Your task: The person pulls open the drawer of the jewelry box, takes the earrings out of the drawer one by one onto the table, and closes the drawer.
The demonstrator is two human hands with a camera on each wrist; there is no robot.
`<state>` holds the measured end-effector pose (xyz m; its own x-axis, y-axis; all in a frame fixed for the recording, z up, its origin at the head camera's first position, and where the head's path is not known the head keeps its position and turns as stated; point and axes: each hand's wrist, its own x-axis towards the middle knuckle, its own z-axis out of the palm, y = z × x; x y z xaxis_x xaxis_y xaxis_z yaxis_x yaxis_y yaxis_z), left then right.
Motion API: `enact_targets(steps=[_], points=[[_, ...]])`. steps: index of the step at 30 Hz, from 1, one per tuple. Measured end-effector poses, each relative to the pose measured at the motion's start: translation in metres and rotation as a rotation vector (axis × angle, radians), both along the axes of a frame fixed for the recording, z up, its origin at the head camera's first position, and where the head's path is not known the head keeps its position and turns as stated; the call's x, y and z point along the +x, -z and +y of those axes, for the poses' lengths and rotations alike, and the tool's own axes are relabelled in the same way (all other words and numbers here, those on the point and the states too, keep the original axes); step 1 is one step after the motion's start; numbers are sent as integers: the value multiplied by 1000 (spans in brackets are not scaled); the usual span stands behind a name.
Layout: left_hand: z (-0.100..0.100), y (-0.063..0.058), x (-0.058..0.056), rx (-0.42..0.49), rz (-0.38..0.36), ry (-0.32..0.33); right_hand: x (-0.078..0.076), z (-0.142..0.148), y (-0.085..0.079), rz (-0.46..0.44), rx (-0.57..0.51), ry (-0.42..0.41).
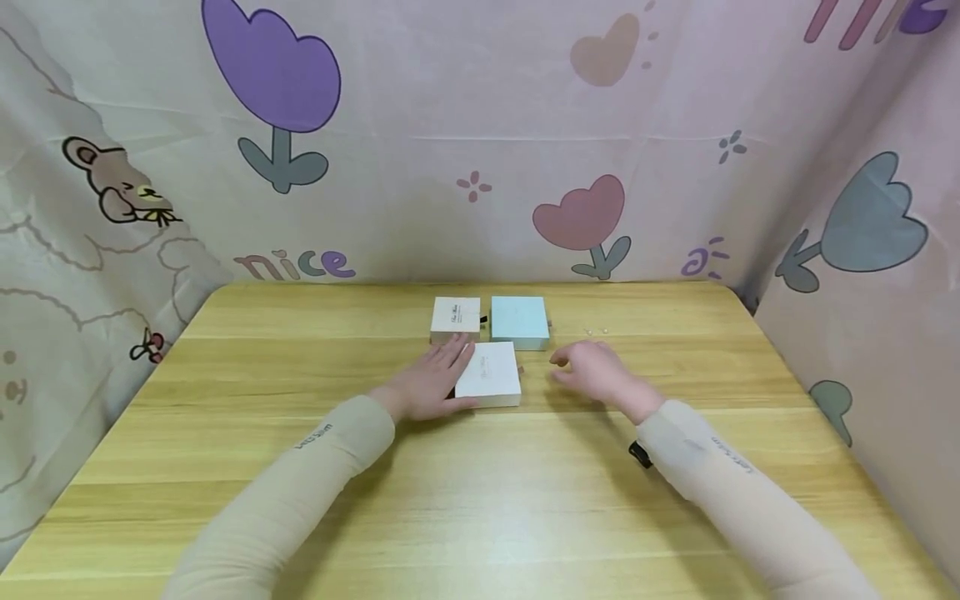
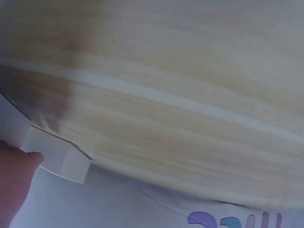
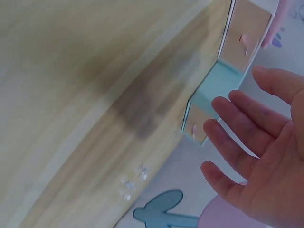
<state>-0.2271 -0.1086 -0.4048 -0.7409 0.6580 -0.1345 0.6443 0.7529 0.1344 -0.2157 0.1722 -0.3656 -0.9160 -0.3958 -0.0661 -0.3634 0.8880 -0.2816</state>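
We steady white drawer box (image 1: pixel 487 372) toward middle of far edge of desk (image 1: pixel 517 492), left hand (image 1: pixel 430 385) spread straight; right hand (image 1: pixel 596 372) half-open, empty, near pull tab (image 1: pixel 521 369). Drawer looks closed; clear trinkets (image 1: pixel 588 332) lie outside; work seems barely begun.

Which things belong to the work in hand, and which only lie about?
Probably in use:
front white drawer box, touched by left hand
right hand, empty, beside it

Probably lying about:
light-blue drawer box
rear white drawer box
tiny shiny pieces, kind unclear
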Motion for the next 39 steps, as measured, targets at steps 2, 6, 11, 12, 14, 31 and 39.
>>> enact_targets(steps=[2, 6, 11, 12, 14, 31, 39], points=[[4, 0, -1, 9, -3, 10, -1, -5, 1, -6, -1, -6], [13, 0, -3, 19, -12, 27, -4, -12, 5, 4, -4, -15], [17, 0, -3, 11, -22, 17, -6, -18, 9, -3, -8, -25], [17, 0, -3, 11, -23, 15, -6, -19, 9, -6, -11, -19], [16, -1, -3, 18, -19, 14, -8, -21, 10, -4, -10, -20], [19, -1, -4, 15, -8, 38, -13, -36, 17, -88, -123, 92], [19, 0, -6, 1, -28, 22, -13, -43, 15, -58, -116, 125]])
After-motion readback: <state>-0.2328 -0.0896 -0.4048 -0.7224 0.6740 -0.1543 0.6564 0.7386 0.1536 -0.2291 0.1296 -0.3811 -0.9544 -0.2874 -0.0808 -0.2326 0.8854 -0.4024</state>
